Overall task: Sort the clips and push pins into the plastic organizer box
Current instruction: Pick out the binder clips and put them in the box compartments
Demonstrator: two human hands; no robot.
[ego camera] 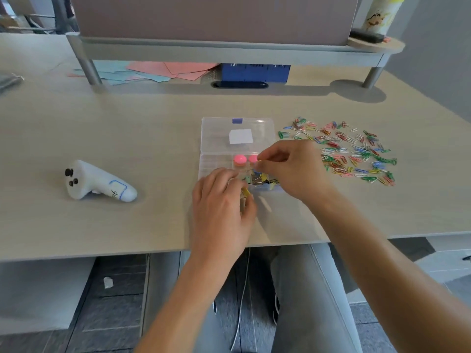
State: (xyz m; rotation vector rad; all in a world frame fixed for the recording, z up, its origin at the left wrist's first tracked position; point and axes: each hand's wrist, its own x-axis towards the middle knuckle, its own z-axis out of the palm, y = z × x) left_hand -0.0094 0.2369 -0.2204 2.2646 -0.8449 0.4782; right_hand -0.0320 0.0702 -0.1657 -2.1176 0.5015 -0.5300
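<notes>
A clear plastic organizer box (pixel 211 161) lies open at the desk's middle, its lid (pixel 216 133) folded back with a white label on it. Two pink round-headed push pins (pixel 239 160) stand in one compartment. Small coloured pins (pixel 262 178) fill the front right compartment. My left hand (pixel 220 207) is at the box's front edge, its fingers curled round a few small pieces, one yellow (pixel 246 191). My right hand (pixel 290 166) hovers over the box and pinches a small yellow piece at its fingertips. A spread of coloured paper clips (pixel 351 151) lies right of the box.
A white handheld device (pixel 98 182) with black buttons lies at the left. Pink and blue paper sheets (pixel 158 71) and a blue box (pixel 254 72) sit under a raised shelf (pixel 229 50) at the back. The desk's front edge runs just below my wrists.
</notes>
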